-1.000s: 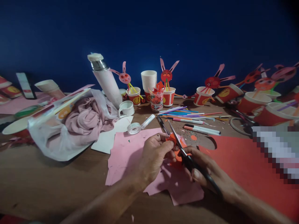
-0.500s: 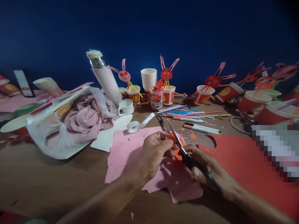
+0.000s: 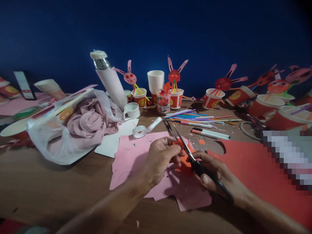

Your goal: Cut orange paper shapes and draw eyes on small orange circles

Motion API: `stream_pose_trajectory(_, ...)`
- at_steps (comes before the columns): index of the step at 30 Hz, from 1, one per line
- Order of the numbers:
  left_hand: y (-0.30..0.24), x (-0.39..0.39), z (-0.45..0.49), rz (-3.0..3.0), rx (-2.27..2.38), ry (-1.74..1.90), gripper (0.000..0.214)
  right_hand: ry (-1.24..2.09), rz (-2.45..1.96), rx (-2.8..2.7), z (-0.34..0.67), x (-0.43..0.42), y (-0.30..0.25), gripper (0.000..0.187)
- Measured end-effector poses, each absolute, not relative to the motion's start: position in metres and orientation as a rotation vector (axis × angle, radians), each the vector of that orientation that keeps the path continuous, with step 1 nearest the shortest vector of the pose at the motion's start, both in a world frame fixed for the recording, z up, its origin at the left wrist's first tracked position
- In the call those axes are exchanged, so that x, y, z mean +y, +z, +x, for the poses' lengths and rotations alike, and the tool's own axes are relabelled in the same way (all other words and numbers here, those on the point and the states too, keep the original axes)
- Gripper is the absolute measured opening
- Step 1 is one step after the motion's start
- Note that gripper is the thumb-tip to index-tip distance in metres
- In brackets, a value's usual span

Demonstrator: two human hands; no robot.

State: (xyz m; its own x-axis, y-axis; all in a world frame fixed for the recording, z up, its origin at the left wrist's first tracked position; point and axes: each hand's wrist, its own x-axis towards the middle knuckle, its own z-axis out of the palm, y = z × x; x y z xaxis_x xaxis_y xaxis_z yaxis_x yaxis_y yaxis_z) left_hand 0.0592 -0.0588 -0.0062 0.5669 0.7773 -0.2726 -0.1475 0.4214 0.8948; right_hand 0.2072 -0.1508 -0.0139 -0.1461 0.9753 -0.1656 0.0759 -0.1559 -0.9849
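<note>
My left hand [image 3: 159,159] pinches a small piece of orange-red paper [image 3: 184,159] above a pink sheet [image 3: 133,156] on the wooden table. My right hand [image 3: 214,174] grips black-handled scissors [image 3: 188,152], whose blades are spread around the paper's upper edge and point away from me. Both hands are closed on what they hold, just left of a large red sheet [image 3: 246,169].
A plastic bag with pink cloth [image 3: 80,125] lies at left beside a white flask [image 3: 109,79]. Tape roll [image 3: 139,132], glue stick [image 3: 155,124], pens and straws [image 3: 195,118] lie beyond my hands. Paper cups with rabbit figures [image 3: 175,94] line the back edge.
The view has shifted very slightly. My hands stay in place; the scissors and the orange-red paper have barely moved between the frames.
</note>
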Motion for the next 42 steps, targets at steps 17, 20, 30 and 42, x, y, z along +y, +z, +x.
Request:
stream_pose_trajectory(17, -0.004, -0.055, 0.058, 1.018, 0.758, 0.637, 0.005, 1.435, -1.332, -1.275, 0.208, -0.15, -0.012, 0.053)
stream_pose_trajectory(20, -0.004, -0.056, 0.058, 1.008, 0.759, 0.644, 0.006, 1.43, -1.326, -1.288, 0.208, -0.15, -0.013, 0.053)
stream_pose_trajectory(30, -0.004, -0.054, 0.058, 1.01, 0.761, 0.62, 0.004, 1.457, -1.354, -1.28, 0.213, -0.15, -0.014, 0.054)
stream_pose_trajectory(42, -0.003, -0.052, 0.057, 0.979, 0.74, 0.581, 0.007, 1.385, -1.408, -1.328, 0.217, -0.151, -0.015, 0.045)
